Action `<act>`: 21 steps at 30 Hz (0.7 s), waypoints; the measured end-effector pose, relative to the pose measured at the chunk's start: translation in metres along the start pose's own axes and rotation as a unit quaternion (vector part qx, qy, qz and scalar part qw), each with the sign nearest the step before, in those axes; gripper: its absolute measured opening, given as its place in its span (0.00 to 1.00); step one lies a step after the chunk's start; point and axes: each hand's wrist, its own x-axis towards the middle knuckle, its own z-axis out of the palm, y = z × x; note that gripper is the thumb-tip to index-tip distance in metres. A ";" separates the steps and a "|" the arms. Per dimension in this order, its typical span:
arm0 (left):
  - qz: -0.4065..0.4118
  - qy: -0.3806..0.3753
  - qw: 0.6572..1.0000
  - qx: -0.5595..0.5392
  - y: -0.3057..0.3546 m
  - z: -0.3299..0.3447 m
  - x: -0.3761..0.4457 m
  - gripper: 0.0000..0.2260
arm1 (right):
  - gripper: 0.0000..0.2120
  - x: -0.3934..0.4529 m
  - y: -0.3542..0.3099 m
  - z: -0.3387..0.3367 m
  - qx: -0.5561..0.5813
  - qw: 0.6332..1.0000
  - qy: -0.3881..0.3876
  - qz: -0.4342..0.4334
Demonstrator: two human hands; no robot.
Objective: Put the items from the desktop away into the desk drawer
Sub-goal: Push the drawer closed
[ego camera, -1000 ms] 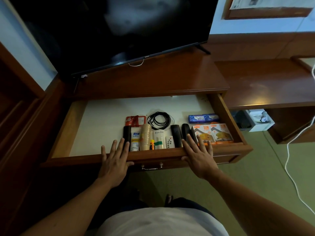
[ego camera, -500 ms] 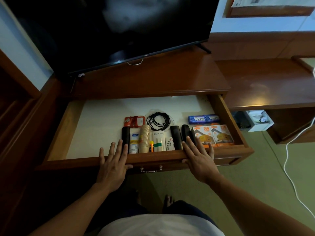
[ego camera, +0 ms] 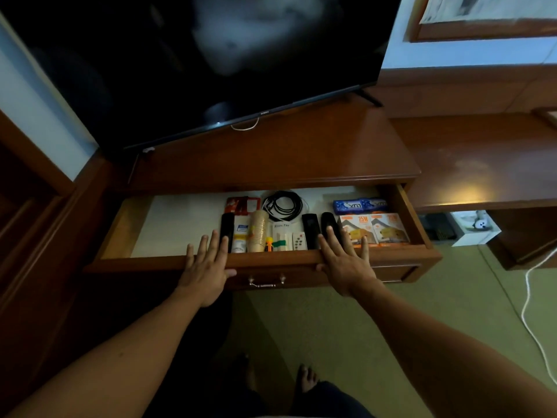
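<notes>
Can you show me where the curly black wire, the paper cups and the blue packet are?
black wire point(ego camera: 283, 205), head view, on the coiled loops.
paper cups point(ego camera: 258, 230), head view, middle of the stack lying on its side.
blue packet point(ego camera: 360, 205), head view, middle of the wrapper.

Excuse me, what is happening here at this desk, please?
A person presses both open palms, left hand and right hand, flat against the front edge of the open desk drawer. Inside lie remote controls, a coiled black cable, paper cups and orange boxes. Only the television stands on the desktop.
</notes>
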 end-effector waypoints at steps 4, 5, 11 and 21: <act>0.016 0.004 1.000 0.007 -0.007 -0.004 0.024 0.38 | 0.35 0.022 0.004 -0.004 0.000 1.000 0.005 -0.005; 0.015 0.005 1.000 0.012 -0.009 -0.005 0.031 0.38 | 0.35 0.030 0.005 -0.006 0.002 1.000 0.005 -0.005; -0.007 0.010 0.999 0.045 -0.011 -0.025 0.079 0.41 | 0.40 0.078 0.008 -0.023 -0.001 0.999 0.037 0.014; 0.019 0.045 0.994 0.097 -0.033 -0.063 0.160 0.49 | 0.57 0.167 0.036 -0.066 -0.015 0.999 0.038 -0.017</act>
